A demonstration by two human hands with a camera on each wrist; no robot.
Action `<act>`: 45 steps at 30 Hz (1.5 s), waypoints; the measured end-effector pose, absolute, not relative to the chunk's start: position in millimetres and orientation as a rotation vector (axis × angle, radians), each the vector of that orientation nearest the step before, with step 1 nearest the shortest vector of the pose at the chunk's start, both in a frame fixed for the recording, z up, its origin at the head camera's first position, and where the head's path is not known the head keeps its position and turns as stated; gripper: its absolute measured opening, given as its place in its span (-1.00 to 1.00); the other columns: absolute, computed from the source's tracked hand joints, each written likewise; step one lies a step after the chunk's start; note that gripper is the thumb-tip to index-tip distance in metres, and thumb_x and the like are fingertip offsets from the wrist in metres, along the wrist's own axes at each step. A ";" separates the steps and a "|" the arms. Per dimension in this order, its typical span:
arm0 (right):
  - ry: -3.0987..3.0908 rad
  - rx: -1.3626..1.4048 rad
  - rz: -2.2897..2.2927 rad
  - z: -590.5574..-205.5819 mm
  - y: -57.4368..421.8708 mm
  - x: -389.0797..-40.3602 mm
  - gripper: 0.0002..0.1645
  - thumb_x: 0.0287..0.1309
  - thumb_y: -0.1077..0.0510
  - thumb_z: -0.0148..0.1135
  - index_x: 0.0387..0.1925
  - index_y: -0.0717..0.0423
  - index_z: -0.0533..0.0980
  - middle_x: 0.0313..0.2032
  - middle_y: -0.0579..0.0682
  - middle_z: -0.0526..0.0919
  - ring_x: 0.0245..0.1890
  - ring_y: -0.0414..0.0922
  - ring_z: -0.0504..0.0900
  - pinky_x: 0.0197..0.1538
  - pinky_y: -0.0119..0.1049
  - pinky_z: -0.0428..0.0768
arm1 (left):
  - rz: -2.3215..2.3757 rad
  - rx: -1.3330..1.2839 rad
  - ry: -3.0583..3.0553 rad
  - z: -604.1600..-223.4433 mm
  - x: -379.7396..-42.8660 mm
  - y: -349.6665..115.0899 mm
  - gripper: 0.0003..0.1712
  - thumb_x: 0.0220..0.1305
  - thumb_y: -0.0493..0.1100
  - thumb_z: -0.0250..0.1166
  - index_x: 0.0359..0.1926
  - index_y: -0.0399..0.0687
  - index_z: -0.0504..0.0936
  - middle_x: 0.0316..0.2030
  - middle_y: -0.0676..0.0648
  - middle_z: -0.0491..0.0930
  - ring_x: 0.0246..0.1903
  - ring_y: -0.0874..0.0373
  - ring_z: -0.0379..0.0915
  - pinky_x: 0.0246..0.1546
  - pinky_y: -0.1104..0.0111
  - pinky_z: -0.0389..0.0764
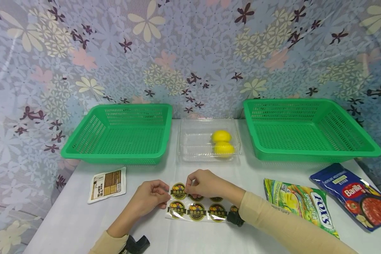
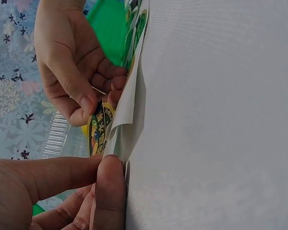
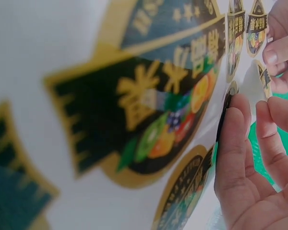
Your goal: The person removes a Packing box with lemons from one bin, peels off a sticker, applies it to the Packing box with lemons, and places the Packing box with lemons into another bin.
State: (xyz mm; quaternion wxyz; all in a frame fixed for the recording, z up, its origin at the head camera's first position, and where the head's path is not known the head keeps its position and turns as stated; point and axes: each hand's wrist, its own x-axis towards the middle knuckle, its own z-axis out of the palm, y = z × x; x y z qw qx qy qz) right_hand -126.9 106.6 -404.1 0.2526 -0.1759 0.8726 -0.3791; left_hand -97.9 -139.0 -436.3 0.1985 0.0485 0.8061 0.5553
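A sheet of round fruit stickers (image 1: 206,213), black and gold with coloured fruit, lies on the white table. At its left edge my left hand (image 1: 147,197) pinches the sheet between thumb and forefinger. My right hand (image 1: 207,184) reaches over the upper row and pinches the right edge of the top-left sticker (image 1: 178,190). That sticker (image 2: 99,129) stands partly lifted off the backing in the left wrist view. Its white underside shows beside the fingertips in the right wrist view, where a nearby sticker (image 3: 153,105) looms large. My right forearm covers the sheet's right end.
Behind the sheet stands a clear plastic box (image 1: 195,141) with two lemons (image 1: 222,143). Green baskets flank it, one left (image 1: 114,155) and one right (image 1: 317,154). A small white-and-brown packet (image 1: 108,185) lies left; a green candy bag (image 1: 300,203) and blue Barilla pouch (image 1: 352,194) lie right.
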 end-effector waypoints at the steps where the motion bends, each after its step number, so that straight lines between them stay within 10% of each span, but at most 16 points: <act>1: 2.372 -0.480 -1.032 -404.2 106.8 -126.8 -0.77 0.42 0.13 0.38 -0.42 0.03 0.63 -0.58 -0.06 0.72 -0.56 -0.26 0.50 -0.45 -0.46 0.39 | 1.555 0.137 2.254 -436.2 -97.9 -139.1 -0.72 0.31 -0.40 0.42 0.02 -0.42 0.65 -0.35 -0.14 0.77 -0.48 0.16 0.70 -0.38 0.36 0.84; 34: 2.273 -0.665 -1.188 -361.6 158.7 -145.3 -0.78 0.51 0.14 0.29 -0.20 0.25 0.66 -0.29 0.19 0.82 -0.29 0.03 0.78 -0.16 -0.22 0.82 | 1.511 0.350 2.383 -389.3 -118.7 -125.3 -0.72 0.52 -0.13 0.36 -0.04 -0.32 0.72 -0.27 -0.31 0.78 -0.37 -0.02 0.77 -0.30 0.33 0.84; 45: 2.338 -0.665 -1.236 -341.7 176.6 -155.3 -0.82 0.49 0.20 0.28 -0.21 0.28 0.65 -0.37 0.00 0.77 -0.31 0.01 0.74 -0.21 -0.32 0.79 | 1.565 0.472 2.348 -365.3 -141.5 -85.8 -0.81 0.49 -0.14 0.39 -0.09 -0.21 0.76 -0.31 -0.20 0.77 -0.36 -0.10 0.75 -0.31 0.30 0.84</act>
